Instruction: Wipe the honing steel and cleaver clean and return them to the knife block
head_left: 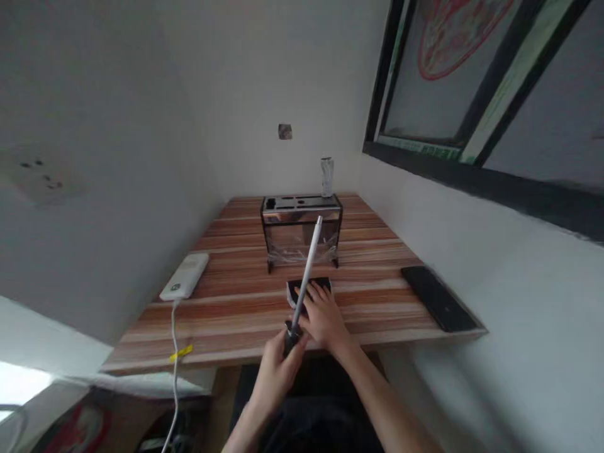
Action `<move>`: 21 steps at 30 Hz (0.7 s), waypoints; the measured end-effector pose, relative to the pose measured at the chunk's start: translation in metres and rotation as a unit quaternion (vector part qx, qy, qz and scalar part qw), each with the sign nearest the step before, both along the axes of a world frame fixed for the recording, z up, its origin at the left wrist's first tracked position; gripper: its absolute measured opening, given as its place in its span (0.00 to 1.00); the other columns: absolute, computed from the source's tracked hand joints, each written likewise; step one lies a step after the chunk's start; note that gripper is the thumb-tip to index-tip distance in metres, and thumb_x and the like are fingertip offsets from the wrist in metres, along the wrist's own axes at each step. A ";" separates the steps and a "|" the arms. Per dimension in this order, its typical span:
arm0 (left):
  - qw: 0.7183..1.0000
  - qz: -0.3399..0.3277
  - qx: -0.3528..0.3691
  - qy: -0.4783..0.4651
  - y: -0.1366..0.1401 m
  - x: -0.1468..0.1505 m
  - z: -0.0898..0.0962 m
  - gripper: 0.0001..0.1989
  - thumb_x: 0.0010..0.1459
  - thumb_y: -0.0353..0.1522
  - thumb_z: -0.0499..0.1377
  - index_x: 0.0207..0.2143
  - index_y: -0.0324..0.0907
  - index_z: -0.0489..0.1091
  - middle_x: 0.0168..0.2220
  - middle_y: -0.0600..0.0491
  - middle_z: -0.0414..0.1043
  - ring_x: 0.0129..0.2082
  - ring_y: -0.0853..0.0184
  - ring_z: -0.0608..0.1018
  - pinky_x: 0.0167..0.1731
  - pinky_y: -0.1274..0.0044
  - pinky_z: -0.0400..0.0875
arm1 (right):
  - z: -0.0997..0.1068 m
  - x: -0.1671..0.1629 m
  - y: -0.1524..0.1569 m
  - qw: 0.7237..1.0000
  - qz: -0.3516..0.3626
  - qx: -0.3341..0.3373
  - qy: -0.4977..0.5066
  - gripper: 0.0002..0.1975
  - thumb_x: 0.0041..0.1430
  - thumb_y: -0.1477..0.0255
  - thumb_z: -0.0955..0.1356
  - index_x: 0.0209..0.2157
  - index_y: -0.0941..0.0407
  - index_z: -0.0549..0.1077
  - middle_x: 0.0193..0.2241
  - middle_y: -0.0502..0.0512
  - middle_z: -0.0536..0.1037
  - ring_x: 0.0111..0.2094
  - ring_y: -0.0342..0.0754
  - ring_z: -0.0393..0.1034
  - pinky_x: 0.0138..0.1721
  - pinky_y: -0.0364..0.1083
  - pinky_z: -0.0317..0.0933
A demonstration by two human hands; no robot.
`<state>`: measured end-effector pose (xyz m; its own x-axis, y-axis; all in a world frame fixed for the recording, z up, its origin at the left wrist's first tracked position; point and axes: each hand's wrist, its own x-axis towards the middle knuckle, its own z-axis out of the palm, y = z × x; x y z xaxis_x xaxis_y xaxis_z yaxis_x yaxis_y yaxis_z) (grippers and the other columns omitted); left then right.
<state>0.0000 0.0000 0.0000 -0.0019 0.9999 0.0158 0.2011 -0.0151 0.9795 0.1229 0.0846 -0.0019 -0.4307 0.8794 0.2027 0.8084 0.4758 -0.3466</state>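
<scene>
My left hand (278, 362) is closed around the black handle of a honing steel (307, 270), whose long grey rod points up and away from me. My right hand (323, 318) lies with fingers spread on a small black piece with a pale edge (292, 296), flat on the table; its kind is unclear. The right thumb comes close to the lower end of the rod, and whether it touches I cannot tell. Beyond both hands stands a metal knife block (302, 217) with slots on top and clear plastic film round its lower part.
The wood-striped table (226, 270) meets walls at the back and right. A white power strip (185, 277) with a cable lies left, near yellow tape (181, 353). A black phone (438, 299) lies at right. A clear-wrapped item (327, 177) stands on the block's top. A window frame (425, 151) is upper right.
</scene>
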 end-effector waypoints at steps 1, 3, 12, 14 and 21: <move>1.000 -0.001 0.001 0.004 0.000 -0.001 -0.001 0.15 0.56 0.42 0.54 0.25 0.40 0.61 0.14 0.63 0.53 0.12 0.77 0.56 0.14 0.84 0.51 | -0.001 0.002 -0.005 1.000 0.003 -0.001 -0.001 0.28 0.60 0.61 0.63 0.60 0.56 0.61 0.61 0.63 0.61 0.62 0.59 0.50 0.61 0.58 0.43; 1.000 -0.002 0.003 0.009 0.000 -0.002 -0.002 0.15 0.56 0.42 0.54 0.26 0.39 0.63 0.14 0.63 0.54 0.12 0.77 0.56 0.14 0.84 0.51 | -0.003 0.007 -0.014 1.000 0.012 -0.002 0.001 0.29 0.59 0.61 0.64 0.60 0.55 0.61 0.60 0.62 0.62 0.62 0.59 0.51 0.62 0.58 0.43; 1.000 0.005 -0.001 0.000 -0.002 -0.006 0.001 0.18 0.53 0.45 0.57 0.26 0.38 0.69 0.14 0.59 0.60 0.15 0.74 0.62 0.16 0.83 0.55 | -0.018 0.032 -0.062 0.997 0.054 0.016 0.045 0.37 0.48 0.78 0.69 0.60 0.53 0.59 0.58 0.57 0.66 0.59 0.57 0.57 0.61 0.60 0.48; 1.000 0.003 0.006 0.005 -0.002 -0.006 0.003 0.17 0.53 0.44 0.57 0.27 0.37 0.69 0.14 0.59 0.60 0.15 0.74 0.62 0.16 0.83 0.56 | -0.021 0.034 -0.069 0.996 0.045 0.028 0.076 0.38 0.45 0.87 0.64 0.59 0.52 0.61 0.56 0.55 0.68 0.58 0.54 0.59 0.62 0.60 0.47; 1.000 0.005 0.010 0.028 -0.003 -0.004 0.007 0.15 0.56 0.41 0.55 0.25 0.39 0.65 0.15 0.60 0.57 0.14 0.75 0.59 0.15 0.83 0.53 | -0.016 0.038 -0.070 0.946 0.012 -0.024 0.323 0.33 0.45 0.88 0.59 0.50 0.49 0.71 0.49 0.52 0.74 0.53 0.52 0.65 0.59 0.59 0.52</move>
